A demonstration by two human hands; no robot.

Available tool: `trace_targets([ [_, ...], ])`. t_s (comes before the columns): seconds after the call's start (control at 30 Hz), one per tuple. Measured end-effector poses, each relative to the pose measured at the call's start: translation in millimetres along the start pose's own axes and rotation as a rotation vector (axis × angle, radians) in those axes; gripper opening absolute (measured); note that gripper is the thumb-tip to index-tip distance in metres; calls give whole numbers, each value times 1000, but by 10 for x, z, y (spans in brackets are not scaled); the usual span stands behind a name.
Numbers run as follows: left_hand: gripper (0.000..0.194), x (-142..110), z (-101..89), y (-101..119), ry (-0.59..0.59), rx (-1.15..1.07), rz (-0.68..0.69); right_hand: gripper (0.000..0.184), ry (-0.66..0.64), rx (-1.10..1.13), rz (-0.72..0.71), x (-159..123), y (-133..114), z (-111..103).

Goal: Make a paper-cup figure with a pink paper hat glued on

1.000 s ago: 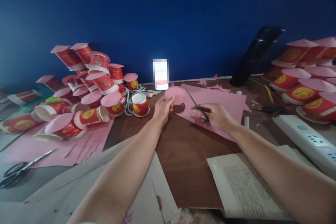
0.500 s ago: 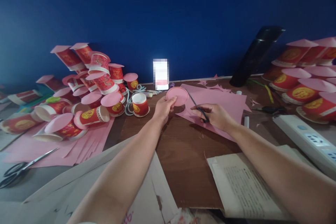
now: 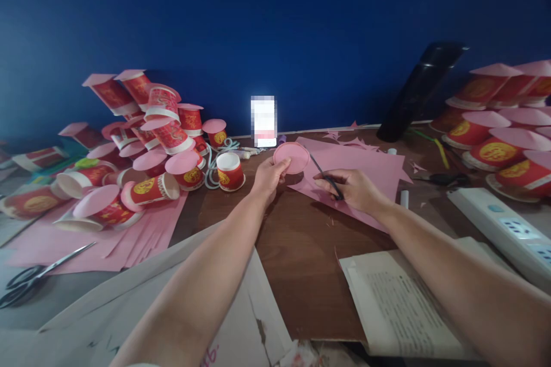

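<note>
Between the thumb and fingers of my left hand [image 3: 270, 176] is a pink paper disc [image 3: 297, 156], held up over the table. My right hand [image 3: 350, 188] is closed round the dark handles of a pair of scissors [image 3: 319, 166]. The blades point up and left, with their tips close to the disc's right edge; whether they touch it I cannot tell. Beneath the right hand lies a sheet of pink paper [image 3: 370, 172]. A red paper cup [image 3: 230, 173] with a white base stands to the left of my left hand.
Red cups with pink paper tops [image 3: 159, 132] are heaped at the left, above stacked pink sheets [image 3: 146, 241]. Other scissors [image 3: 47, 269] lie nearby. At the right are a black bottle [image 3: 413, 92], a power strip [image 3: 491, 229] and a printed booklet [image 3: 400, 298]. A lit phone [image 3: 263, 120] stands behind.
Almost nothing differs. Both hands, the paper disc and the scissors stay nearly in place.
</note>
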State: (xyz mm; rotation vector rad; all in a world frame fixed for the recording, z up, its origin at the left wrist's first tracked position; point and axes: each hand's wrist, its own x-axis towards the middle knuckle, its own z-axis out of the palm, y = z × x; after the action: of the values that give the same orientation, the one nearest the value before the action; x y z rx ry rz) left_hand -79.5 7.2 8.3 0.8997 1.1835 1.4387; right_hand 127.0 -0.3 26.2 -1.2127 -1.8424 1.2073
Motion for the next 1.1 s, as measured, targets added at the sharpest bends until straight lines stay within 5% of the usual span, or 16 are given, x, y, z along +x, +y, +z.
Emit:
trace_targets([
  [0.77, 33, -13, 0, 30, 9, -81, -2, 50, 8, 24, 8, -3, -11, 19],
  [1.1, 32, 7, -93, 89, -153, 28, -53, 58, -46, 114, 95, -22, -53, 14],
])
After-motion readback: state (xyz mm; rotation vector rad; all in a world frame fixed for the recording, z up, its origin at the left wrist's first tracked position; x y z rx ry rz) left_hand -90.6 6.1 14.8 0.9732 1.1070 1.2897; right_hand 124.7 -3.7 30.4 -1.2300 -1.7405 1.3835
